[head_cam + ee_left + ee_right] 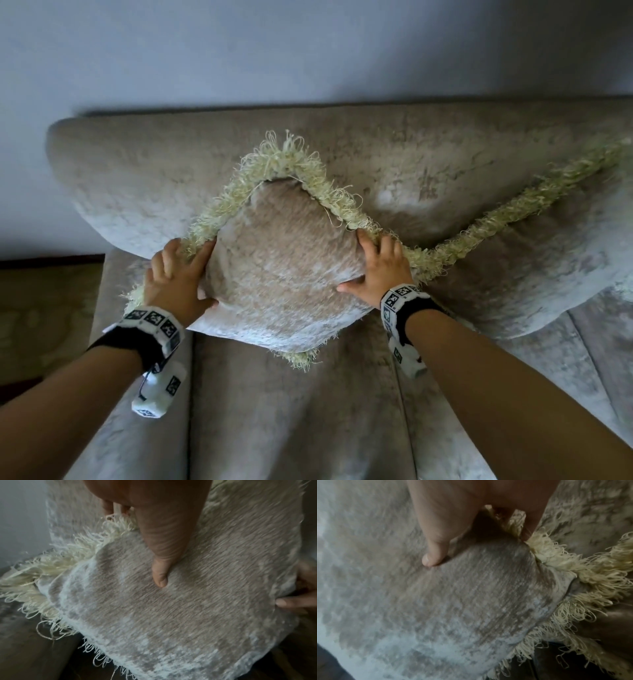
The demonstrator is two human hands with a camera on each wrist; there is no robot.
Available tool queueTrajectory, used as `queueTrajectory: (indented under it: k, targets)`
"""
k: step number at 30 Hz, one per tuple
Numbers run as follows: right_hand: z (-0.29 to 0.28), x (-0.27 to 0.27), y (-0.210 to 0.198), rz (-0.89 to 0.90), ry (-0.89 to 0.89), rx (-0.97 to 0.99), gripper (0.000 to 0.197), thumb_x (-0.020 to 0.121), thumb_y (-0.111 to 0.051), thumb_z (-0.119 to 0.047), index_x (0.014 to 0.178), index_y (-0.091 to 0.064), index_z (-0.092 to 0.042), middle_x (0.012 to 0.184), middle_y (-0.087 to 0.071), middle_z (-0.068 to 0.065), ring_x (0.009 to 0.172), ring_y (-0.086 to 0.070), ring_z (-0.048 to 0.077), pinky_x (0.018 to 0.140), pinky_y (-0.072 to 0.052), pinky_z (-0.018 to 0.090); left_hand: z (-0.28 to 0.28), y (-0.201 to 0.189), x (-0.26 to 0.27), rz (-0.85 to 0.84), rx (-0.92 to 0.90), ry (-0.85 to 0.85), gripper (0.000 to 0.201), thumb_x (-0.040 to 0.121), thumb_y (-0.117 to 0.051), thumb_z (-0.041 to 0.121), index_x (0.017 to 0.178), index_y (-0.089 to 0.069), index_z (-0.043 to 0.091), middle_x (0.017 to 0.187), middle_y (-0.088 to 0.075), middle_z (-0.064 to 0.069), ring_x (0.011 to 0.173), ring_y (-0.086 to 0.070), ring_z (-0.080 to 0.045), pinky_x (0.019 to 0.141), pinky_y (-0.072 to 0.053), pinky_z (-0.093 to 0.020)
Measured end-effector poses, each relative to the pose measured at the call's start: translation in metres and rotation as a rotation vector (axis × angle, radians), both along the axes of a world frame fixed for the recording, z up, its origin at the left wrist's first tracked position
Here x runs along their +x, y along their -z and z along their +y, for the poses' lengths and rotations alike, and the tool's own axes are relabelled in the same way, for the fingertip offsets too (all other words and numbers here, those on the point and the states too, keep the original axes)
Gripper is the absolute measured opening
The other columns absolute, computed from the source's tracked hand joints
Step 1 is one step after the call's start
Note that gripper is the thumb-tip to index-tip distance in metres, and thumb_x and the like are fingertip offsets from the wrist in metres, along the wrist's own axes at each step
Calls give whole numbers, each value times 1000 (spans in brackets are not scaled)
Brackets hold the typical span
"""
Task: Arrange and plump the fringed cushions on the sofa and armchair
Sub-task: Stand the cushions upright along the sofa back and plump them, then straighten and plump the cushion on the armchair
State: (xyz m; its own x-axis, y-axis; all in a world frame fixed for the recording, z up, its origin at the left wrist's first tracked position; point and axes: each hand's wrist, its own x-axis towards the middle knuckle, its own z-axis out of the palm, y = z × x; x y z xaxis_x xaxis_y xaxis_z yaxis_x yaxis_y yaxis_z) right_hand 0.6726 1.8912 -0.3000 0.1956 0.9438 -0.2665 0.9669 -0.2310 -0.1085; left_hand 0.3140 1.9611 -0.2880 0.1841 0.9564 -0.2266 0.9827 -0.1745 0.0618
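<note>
A beige fringed cushion [284, 267] stands on one corner like a diamond against the sofa backrest [137, 171]. My left hand [195, 274] grips its left edge, fingers over the pale yellow fringe [205, 226] and thumb [161, 568] pressed into the front face [188, 608]. My right hand [366, 267] grips the right edge the same way, its thumb [435, 553] on the fabric [453, 601] and its fingers behind the fringe [573, 568]. A second, larger fringed cushion [513, 274] leans on the backrest just right of it, and their edges touch.
The sofa seat [291, 411] spreads below the cushion, with a seam between seat pads. The left armrest [113, 342] runs down beside my left wrist. A plain wall [274, 51] rises behind the sofa. Patterned carpet [44, 308] shows at far left.
</note>
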Motion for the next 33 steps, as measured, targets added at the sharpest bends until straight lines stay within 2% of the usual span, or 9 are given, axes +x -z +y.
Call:
queueTrajectory:
  k: [4,8,13,16,19,22,26,30,33]
  targets:
    - [-2,-1,-32,340,131,-60,96,75,-76,-48,151,-17,-35,146,-28,8,139,-22,32,112,-31,49,-4,-24,-6,9,24,87,100,61,-84,45,147,-34,36,147,-29,-19,129,-31,-43,101,-39,-59]
    - [-8,4,-77,472,245,43,57,87,-70,-25,140,-50,-18,141,-50,4,131,-46,23,107,-35,33,-2,-64,2,65,-119,100,81,81,-66,47,150,-23,40,153,-22,-7,137,-27,-33,106,-37,-49]
    - [-20,9,-126,522,344,32,43,87,-72,-29,128,-62,-21,129,-63,1,113,-60,20,95,-52,38,0,-106,11,18,-184,124,67,88,-58,42,148,-29,36,147,-36,-3,133,-35,-29,102,-43,-45]
    - [-28,10,-153,510,327,-4,35,89,-67,-22,123,-63,-25,120,-64,-2,101,-64,18,89,-55,38,0,-131,17,2,-172,127,60,91,-55,43,146,-33,35,142,-42,-4,129,-40,-29,100,-44,-45]
    - [-38,13,-181,465,284,30,32,92,-61,-19,123,-62,-25,104,-66,-5,86,-68,18,72,-58,29,-6,-154,19,-19,-155,126,56,90,-55,46,143,-37,34,139,-45,-4,126,-42,-30,97,-46,-45]
    - [-45,14,-208,458,228,65,27,92,-60,-20,120,-62,-24,101,-65,-5,78,-64,10,58,-48,17,-14,-176,16,-17,-109,122,55,91,-54,47,142,-39,33,137,-47,-4,125,-44,-30,96,-46,-45]
    - [-45,17,-236,449,140,85,26,91,-63,-26,117,-62,-24,106,-65,-2,84,-64,12,75,-54,29,-22,-203,12,-56,-36,63,53,92,-52,48,141,-40,34,137,-48,-4,127,-43,-29,99,-44,-46]
    - [-38,11,-256,405,0,94,24,91,-61,-29,115,-64,-28,109,-67,-4,84,-65,11,73,-57,30,-48,-224,0,-80,27,-40,52,91,-51,51,140,-40,34,136,-49,-4,124,-46,-27,98,-44,-46]
    - [-34,-5,-270,345,-157,106,25,92,-59,-29,115,-66,-24,111,-68,-3,94,-64,17,85,-55,36,-82,-239,-10,-95,58,-151,51,91,-51,49,138,-42,33,133,-52,-3,122,-48,-27,96,-45,-46]
